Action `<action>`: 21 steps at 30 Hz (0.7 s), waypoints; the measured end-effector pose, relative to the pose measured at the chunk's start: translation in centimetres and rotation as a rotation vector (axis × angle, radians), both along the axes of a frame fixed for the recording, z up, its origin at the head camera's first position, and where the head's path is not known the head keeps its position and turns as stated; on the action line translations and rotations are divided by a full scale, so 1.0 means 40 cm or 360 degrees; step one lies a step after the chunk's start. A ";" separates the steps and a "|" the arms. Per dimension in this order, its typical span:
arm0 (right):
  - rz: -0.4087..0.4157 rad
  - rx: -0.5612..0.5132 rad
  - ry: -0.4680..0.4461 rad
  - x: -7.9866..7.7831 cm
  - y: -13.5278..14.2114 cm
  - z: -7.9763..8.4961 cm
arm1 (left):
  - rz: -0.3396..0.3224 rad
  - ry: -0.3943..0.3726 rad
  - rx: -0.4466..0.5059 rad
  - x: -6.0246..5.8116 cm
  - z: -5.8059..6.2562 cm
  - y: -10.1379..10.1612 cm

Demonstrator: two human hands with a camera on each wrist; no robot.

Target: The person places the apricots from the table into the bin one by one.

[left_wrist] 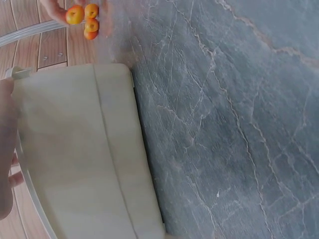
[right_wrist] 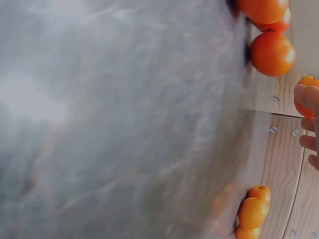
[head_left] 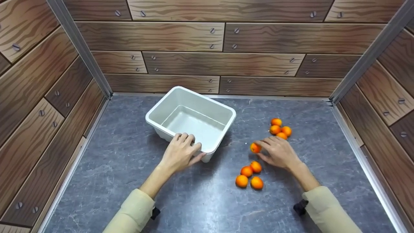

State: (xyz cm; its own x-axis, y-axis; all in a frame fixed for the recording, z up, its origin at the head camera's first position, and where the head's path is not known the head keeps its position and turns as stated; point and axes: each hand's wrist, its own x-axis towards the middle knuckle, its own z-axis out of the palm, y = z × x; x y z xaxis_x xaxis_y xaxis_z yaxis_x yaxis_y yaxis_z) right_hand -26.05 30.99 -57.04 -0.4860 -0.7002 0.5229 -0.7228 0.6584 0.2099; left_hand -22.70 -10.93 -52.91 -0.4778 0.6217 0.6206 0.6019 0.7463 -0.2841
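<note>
My left hand (head_left: pixel 181 152) grips the near rim of a pale grey plastic bin (head_left: pixel 190 92), fingers over the edge and thumb on the outside. The left wrist view has the bin's outer wall (left_wrist: pixel 75 149) filling its left half, with part of the left hand (left_wrist: pixel 6 149) at the edge. To the right of the bin, my right hand (head_left: pixel 278 152) pinches a small round orange fruit (head_left: pixel 255 148) between thumb and fingers. In the right wrist view, the right hand (right_wrist: pixel 310 127) and that fruit (right_wrist: pixel 302 108) show at the right edge. Inside, the bin holds nothing.
Several like fruits (head_left: pixel 247 171) lie in a group nearer me, below the right hand. Another cluster (head_left: pixel 275 129) sits beyond that hand, partly covered by it. Wood-patterned walls (head_left: pixel 223 37) enclose the dark marbled tabletop (head_left: pixel 106 168) at the back and both sides.
</note>
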 end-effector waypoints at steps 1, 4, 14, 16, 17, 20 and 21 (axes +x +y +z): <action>0.0007 -0.0011 0.0008 -0.003 -0.003 0.005 | -0.0002 0.0007 0.0001 -0.001 0.000 0.001; 0.0023 -0.0041 0.0029 -0.012 -0.015 0.016 | -0.0008 0.0015 -0.0002 -0.001 0.001 -0.001; 0.0050 -0.0104 0.0095 -0.032 -0.050 0.048 | -0.0002 -0.0030 -0.0022 -0.002 0.006 0.000; 0.0059 -0.0116 0.0112 -0.035 -0.057 0.056 | 0.0003 -0.0039 -0.0024 0.000 0.006 0.000; 0.0060 -0.0121 0.0118 -0.037 -0.060 0.059 | 0.0003 -0.0041 -0.0025 0.000 0.005 0.000; 0.0070 -0.0135 0.0134 -0.041 -0.072 0.071 | 0.0010 -0.0052 -0.0025 0.002 0.007 0.000; 0.0070 -0.0139 0.0138 -0.041 -0.077 0.075 | 0.0010 -0.0054 -0.0026 0.002 0.007 0.000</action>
State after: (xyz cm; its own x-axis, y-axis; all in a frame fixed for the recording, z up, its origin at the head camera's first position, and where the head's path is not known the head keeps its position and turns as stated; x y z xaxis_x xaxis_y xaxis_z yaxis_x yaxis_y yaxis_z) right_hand -27.71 27.92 -54.03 -0.4063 -0.6698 0.6216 -0.7328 0.6452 0.2162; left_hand -22.63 -10.95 -52.64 -0.5026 0.6282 0.5939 0.6066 0.7457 -0.2755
